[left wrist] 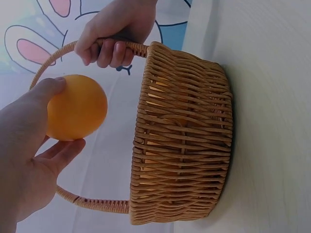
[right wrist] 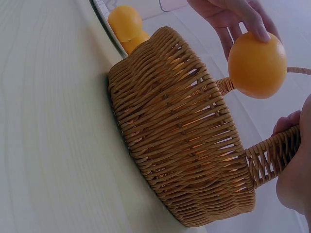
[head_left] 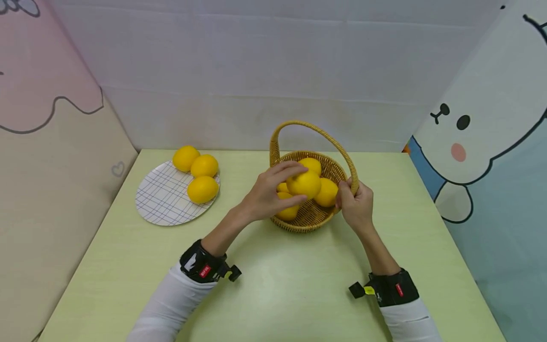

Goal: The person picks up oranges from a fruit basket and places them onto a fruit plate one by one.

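Observation:
My left hand [head_left: 271,191] holds a yellow lemon [head_left: 306,184] between thumb and fingers, above the open top of a wicker basket [head_left: 308,219]. In the left wrist view the held lemon [left wrist: 77,108] is clear of the basket rim. Several lemons, one of them at the right side [head_left: 326,193], lie inside the basket, partly hidden by the left hand and the held lemon. My right hand [head_left: 358,205] grips the basket's arched handle [head_left: 314,127] low on its right side. The basket [right wrist: 180,126] stands upright on the table.
To the left lies a round white plate [head_left: 159,202] with a blue grid pattern. Three lemons [head_left: 202,190] sit along its right and far edge. The pale green table [head_left: 273,294] meets a white backdrop [head_left: 222,118] behind the basket.

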`<state>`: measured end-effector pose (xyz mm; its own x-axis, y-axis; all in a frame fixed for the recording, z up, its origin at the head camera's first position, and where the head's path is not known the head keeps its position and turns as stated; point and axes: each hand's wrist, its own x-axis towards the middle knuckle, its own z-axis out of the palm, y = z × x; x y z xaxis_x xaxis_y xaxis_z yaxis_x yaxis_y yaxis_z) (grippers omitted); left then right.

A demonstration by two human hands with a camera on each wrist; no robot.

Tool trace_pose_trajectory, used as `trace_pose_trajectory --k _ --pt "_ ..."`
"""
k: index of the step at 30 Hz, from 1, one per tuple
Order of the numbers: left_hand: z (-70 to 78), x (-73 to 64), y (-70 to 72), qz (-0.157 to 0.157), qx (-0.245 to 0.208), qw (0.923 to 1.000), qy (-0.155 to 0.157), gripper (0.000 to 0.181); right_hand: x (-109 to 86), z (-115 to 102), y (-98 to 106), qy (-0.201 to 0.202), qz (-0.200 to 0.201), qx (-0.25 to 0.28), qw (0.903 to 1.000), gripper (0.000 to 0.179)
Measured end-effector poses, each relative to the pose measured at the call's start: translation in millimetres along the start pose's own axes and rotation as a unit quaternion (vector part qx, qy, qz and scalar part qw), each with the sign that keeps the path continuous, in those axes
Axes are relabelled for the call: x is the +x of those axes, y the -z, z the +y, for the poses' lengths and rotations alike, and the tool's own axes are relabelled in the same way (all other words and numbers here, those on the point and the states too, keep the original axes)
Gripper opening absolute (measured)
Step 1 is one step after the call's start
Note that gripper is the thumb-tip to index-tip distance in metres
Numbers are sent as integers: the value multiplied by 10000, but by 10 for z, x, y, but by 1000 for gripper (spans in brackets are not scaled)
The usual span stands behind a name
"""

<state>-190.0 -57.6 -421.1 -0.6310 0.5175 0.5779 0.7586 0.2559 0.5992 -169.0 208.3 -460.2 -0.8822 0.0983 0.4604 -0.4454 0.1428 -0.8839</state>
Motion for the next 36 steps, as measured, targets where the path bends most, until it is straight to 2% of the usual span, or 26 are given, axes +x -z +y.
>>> trace_pose_trajectory --k 8,17,25,36 --pt "12 -25 81 35 -104 9999 106 61 3 2 2 27 -2 3 10000 42" --pt "-48 -140 221 173 -55 9996 235 62 -5 1 1 -7 -10 52 10000 42" --pt "-117 -270 426 333 30 9975 618 61 -9 -15 5 -9 18 104 9999 41" --pt "-224 -492 840 951 -55 9907 975 64 -14 -39 -3 13 1 79 10000 42"
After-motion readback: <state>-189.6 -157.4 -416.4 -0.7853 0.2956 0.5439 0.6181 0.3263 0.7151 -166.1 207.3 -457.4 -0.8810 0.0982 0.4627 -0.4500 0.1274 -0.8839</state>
